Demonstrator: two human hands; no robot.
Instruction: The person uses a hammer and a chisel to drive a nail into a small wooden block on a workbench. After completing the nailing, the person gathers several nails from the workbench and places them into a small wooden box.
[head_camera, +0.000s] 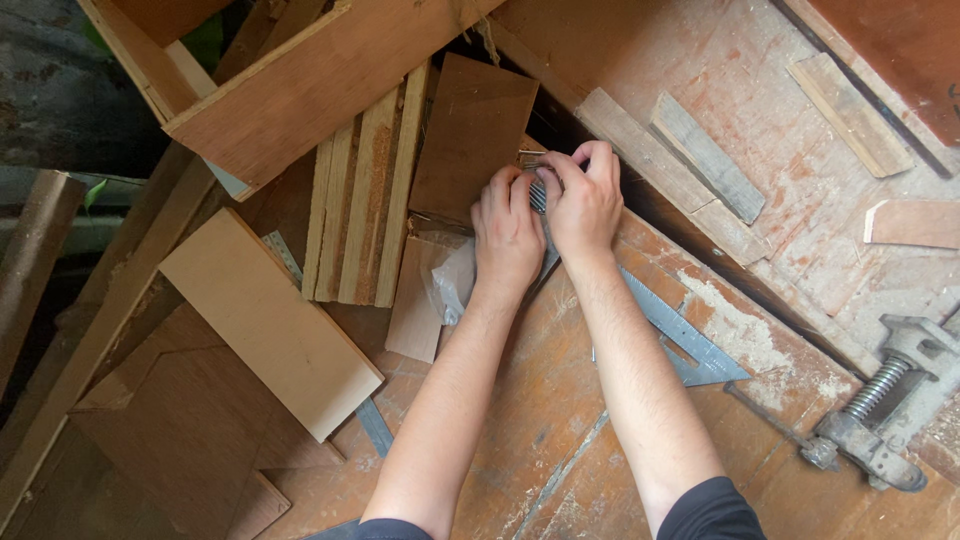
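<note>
Both bare forearms are reaching up from the bottom edge across the worn wooden workbench (560, 440). Under the wrists a grey metal square (668, 327) is lying flat on the bench, its long blade running up beneath both hands. Left hand (507, 232) is resting palm-down over the blade, fingers curled; whether it is gripping anything I cannot tell. Right hand (583, 200) is pinching its fingertips together at the blade's upper end, beside a brown board (472, 135). A clear plastic bag (453, 283) is lying just left of the left wrist.
</note>
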